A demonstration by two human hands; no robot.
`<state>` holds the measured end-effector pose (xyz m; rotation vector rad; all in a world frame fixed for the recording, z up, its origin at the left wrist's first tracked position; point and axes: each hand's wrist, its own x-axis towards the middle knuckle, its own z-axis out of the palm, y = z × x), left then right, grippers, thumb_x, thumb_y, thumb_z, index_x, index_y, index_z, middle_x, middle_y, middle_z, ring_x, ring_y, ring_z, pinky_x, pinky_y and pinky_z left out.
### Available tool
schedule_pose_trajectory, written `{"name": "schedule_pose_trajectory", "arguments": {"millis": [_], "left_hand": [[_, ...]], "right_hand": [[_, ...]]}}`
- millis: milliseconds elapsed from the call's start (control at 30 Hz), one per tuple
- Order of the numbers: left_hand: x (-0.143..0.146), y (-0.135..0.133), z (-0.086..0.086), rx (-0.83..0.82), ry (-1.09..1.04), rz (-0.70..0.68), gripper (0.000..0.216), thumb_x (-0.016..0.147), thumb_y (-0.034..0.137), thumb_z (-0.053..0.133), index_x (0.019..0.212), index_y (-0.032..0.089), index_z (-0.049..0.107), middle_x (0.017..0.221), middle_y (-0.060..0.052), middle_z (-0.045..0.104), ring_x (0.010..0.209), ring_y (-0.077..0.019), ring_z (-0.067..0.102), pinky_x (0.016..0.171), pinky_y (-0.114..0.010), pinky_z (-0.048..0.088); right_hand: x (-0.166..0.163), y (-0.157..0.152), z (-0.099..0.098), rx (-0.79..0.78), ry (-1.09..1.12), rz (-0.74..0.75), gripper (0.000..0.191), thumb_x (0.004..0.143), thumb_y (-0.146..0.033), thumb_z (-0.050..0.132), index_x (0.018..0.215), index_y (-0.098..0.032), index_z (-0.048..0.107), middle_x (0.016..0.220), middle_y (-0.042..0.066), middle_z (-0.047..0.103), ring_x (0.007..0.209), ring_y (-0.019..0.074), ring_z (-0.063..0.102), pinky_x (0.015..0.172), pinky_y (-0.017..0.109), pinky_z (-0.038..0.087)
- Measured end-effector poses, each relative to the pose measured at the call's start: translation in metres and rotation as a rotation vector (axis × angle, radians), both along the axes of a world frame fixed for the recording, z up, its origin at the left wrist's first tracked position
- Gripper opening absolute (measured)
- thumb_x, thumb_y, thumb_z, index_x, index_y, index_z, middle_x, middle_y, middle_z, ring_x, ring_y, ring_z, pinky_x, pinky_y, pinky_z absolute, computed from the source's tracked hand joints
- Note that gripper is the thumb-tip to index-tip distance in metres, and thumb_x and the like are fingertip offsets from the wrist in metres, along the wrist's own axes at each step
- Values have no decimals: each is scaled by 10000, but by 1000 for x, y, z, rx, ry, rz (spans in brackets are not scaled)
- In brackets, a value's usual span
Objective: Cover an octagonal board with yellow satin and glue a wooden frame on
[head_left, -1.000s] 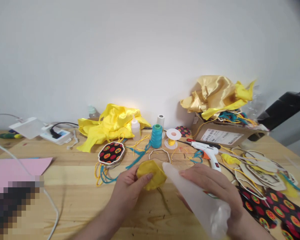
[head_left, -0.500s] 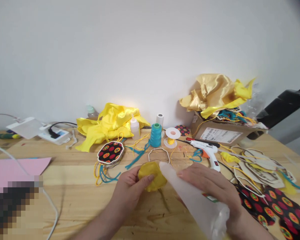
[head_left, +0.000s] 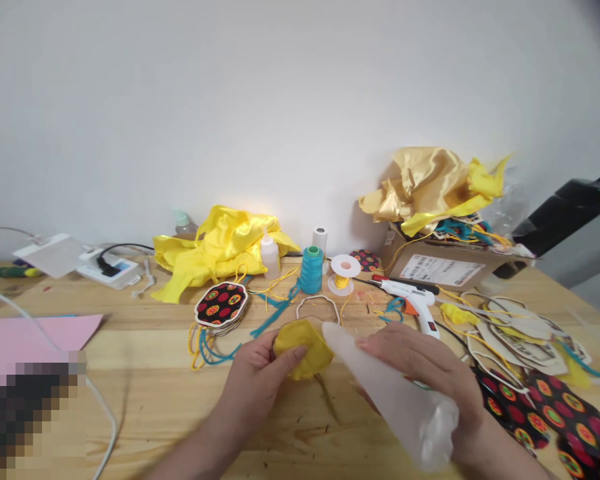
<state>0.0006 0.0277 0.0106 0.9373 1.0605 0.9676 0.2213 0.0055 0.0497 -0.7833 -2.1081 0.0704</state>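
Between the thumb and fingers of my left hand (head_left: 263, 373) is a round piece covered in yellow fabric (head_left: 303, 350), its face turned up towards me. A dark yellowish strand hangs below it. My right hand (head_left: 420, 367) is closed around a translucent white plastic bottle (head_left: 395, 400), which lies tilted with its narrow end at the right edge of the yellow piece. Whether that tip touches the fabric I cannot tell. Just behind the yellow piece lies a pale scalloped frame (head_left: 319, 303) on the wooden table (head_left: 180, 400).
A teal thread cone (head_left: 311, 270), a yellow thread spool (head_left: 344, 273) and a small squeeze bottle (head_left: 269, 257) stand behind. A glue gun (head_left: 415, 300) and patterned fabric pieces (head_left: 570, 417) lie right, near a cardboard box (head_left: 440, 263). Left are a patterned tasselled ornament (head_left: 221, 305) and yellow satin (head_left: 220, 247).
The yellow piece has tilted slightly and moved a little left in my left hand. The bottle has turned slightly in my right hand, so less of its coloured label shows.
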Motion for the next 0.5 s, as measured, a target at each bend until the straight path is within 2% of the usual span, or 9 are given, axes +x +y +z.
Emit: {"name": "schedule_pose_trajectory", "arguments": {"millis": [100,300,500], "left_hand": [[0,1,1,8,-6,5,340,683,342,732,975,171,697,867,-49,751,790,-233,678,710,-310,533],[-1,3,1,37,-33,9,312,688,328,734,962,181,705,861,-37,754,780,-209,679,690,-263,525],[0,1,-2,-8,-32,-19,292,696,330,728,939,172,695,821,-37,746,744,-210,673,697,-291,521]], "right_hand": [[1,0,1,-8,6,-3,316,812,-164,624,1119,-160,547,918,75,682,811,200,647,720,338,540],[0,1,6,11,16,-21,207,888,-212,516,1090,-183,552,900,64,697,784,194,663,655,311,548],[-3,2,1,9,27,1,324,778,-133,633,1094,-160,566,876,62,691,765,196,664,699,329,553]]}}
